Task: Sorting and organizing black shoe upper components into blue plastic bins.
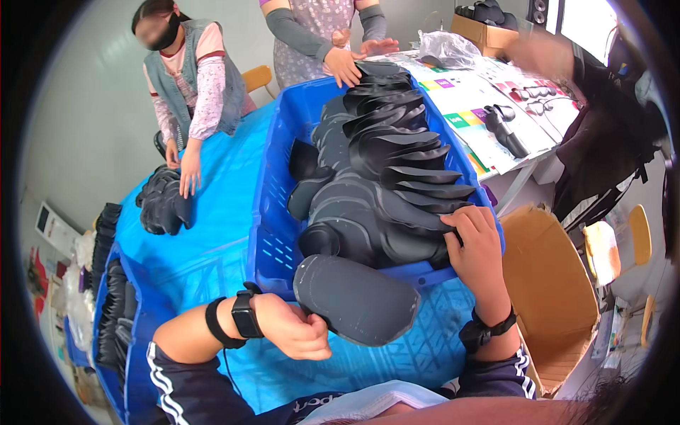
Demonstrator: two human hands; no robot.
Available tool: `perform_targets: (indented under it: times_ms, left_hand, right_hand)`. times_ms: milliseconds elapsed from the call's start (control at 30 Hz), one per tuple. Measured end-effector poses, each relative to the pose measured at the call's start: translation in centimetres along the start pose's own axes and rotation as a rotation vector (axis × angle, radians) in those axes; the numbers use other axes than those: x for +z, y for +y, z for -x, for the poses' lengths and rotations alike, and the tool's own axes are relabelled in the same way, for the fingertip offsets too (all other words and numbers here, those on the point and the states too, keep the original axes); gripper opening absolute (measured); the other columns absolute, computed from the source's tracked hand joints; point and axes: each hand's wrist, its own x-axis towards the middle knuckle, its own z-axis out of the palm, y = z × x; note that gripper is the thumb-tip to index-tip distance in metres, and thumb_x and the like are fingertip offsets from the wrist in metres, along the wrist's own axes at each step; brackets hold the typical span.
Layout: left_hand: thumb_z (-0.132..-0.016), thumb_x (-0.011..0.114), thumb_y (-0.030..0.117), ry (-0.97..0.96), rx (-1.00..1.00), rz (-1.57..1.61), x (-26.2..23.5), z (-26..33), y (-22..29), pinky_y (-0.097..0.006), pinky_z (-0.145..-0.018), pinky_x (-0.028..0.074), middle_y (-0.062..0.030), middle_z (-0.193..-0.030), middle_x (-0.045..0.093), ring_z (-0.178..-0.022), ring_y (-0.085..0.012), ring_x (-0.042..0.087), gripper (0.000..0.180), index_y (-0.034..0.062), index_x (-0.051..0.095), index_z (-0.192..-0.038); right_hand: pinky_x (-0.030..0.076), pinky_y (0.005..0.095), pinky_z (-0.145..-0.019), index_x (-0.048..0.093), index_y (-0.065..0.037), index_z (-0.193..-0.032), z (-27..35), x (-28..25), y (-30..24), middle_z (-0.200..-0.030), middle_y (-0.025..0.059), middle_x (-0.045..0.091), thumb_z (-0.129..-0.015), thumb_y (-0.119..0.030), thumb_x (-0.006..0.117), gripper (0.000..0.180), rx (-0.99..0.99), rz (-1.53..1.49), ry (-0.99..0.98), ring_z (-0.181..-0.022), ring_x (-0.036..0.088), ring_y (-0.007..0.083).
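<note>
My left hand (294,329) grips the near left edge of a black moulded pad (358,301), broad and rounded, with pale scuffs along its rim. The pad is tilted in front of the near end of a blue plastic crate (265,205). At the crate's right side, my right hand (476,244) has its bent fingers and thumb on the end of a black curved piece (414,219) in the row. Many similar black pieces (400,142) lie overlapped in the crate, some on edge like fins. What lies under my right fingers is partly hidden.
A blue sheet (227,177) covers the table. One co-worker handles black pieces (163,202) at the left; another's hands (347,64) touch the crate's far end. A cardboard box (556,297) stands at the right, a second blue crate (145,312) at the lower left.
</note>
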Motion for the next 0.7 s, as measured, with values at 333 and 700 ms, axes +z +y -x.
perform_targets:
  times_ms: [333, 700]
  left_hand:
    - [-0.065, 0.046, -0.006, 0.041, -0.059, -0.011, -1.6, -1.6, 0.2, -0.025, -0.059, 0.040, 0.0008, -0.065, 0.036, -0.058, -0.0119, 0.043, 0.018, 0.0092, 0.037, -0.060]
    - [-0.072, 0.059, 0.010, 0.049, -0.468, 0.194, -3.0, -2.2, 0.7, -0.028, -0.072, 0.045, 0.0007, -0.086, 0.051, -0.079, -0.0153, 0.050, 0.017, 0.0132, 0.056, -0.088]
  right_hand:
    - [0.041, 0.0407, -0.084, 0.055, -0.011, -0.114, 0.6, -2.6, -3.4, -0.113, 0.0067, 0.053, -0.067, -0.007, 0.062, 0.048, -0.512, -0.304, -0.232, -0.095, 0.051, 0.0254]
    - [0.049, 0.0264, -0.064, 0.066, -0.010, -0.085, 3.1, -2.0, -5.0, -0.087, 0.0021, 0.060, -0.067, -0.007, 0.064, 0.019, -0.772, -0.061, 0.267, -0.076, 0.055, 0.0151]
